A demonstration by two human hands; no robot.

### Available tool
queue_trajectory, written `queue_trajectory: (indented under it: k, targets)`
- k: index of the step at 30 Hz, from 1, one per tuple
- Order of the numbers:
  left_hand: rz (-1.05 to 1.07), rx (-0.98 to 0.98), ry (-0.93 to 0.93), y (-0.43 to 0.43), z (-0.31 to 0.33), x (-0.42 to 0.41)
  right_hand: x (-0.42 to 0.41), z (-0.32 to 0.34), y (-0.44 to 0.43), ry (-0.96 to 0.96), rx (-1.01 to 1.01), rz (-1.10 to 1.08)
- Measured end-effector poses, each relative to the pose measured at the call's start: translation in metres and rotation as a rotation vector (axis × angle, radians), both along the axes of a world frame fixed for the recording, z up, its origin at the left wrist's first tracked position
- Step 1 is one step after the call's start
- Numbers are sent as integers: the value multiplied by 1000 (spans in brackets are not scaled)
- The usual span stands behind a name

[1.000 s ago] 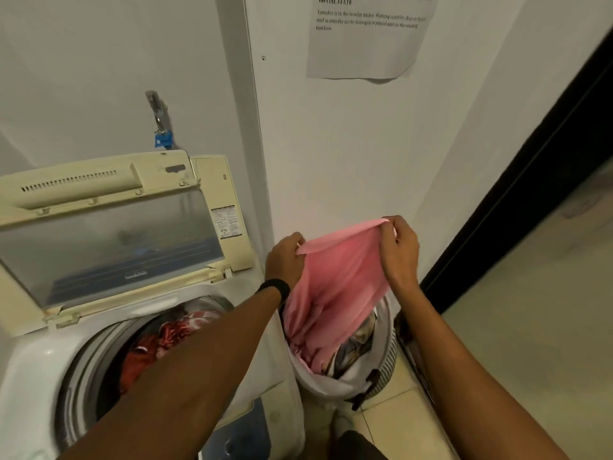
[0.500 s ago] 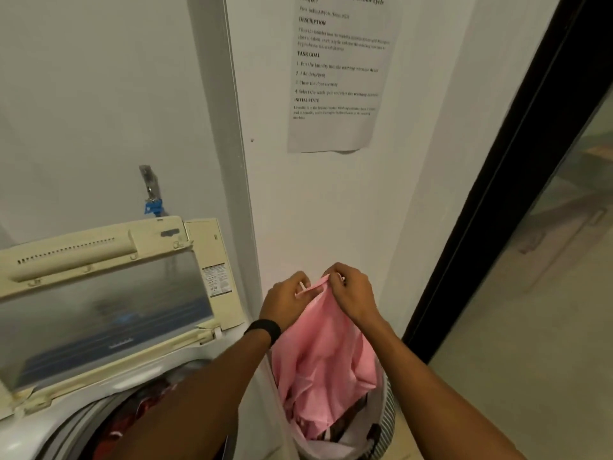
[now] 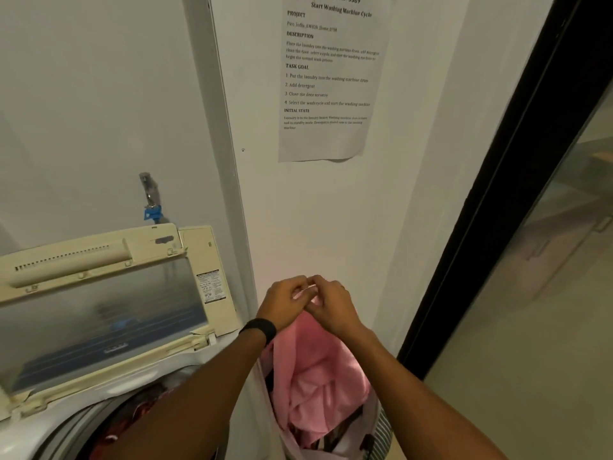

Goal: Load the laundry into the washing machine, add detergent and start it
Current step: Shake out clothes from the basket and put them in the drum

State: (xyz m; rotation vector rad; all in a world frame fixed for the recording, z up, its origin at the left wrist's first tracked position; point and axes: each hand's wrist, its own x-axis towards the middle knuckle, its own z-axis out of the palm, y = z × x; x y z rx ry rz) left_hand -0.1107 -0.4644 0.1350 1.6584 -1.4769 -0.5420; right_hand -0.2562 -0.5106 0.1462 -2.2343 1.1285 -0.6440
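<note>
A pink garment [image 3: 315,376] hangs from both my hands above the laundry basket [image 3: 381,433] at the bottom centre. My left hand [image 3: 285,303] and my right hand [image 3: 331,303] are pressed together and pinch the garment's top edge. Its lower part trails into the basket among other clothes. The top-loading washing machine [image 3: 39,429] stands at the lower left with its cream lid [image 3: 109,313] raised. Red laundry [image 3: 146,406] shows inside the drum, partly hidden by my left forearm.
A white wall with a taped instruction sheet [image 3: 326,78] is straight ahead. A tap with a blue fitting [image 3: 152,207] sits above the machine. A black door frame [image 3: 497,210] and glass door run down the right, with tiled floor beyond.
My hands have come together at the garment's top edge and the pink cloth is bunched narrower. The camera has tilted up, showing more wall and less of the drum.
</note>
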Motion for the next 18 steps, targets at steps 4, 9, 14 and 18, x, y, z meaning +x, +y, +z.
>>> queue_trajectory:
  k: [4,9,14,18]
  targets:
    - [1,1,-4,9,-3,10,-11,5,-7,14,47,98]
    - [-47,59,-163,16,-22,21,-28,9,-22,-176,51,-152]
    - [133,-34,-138,10,-16,45,-46,11,-25,-266,60,-352]
    - [11,-45,-155,3,5,36,-34,4,-19,-126,12,-118]
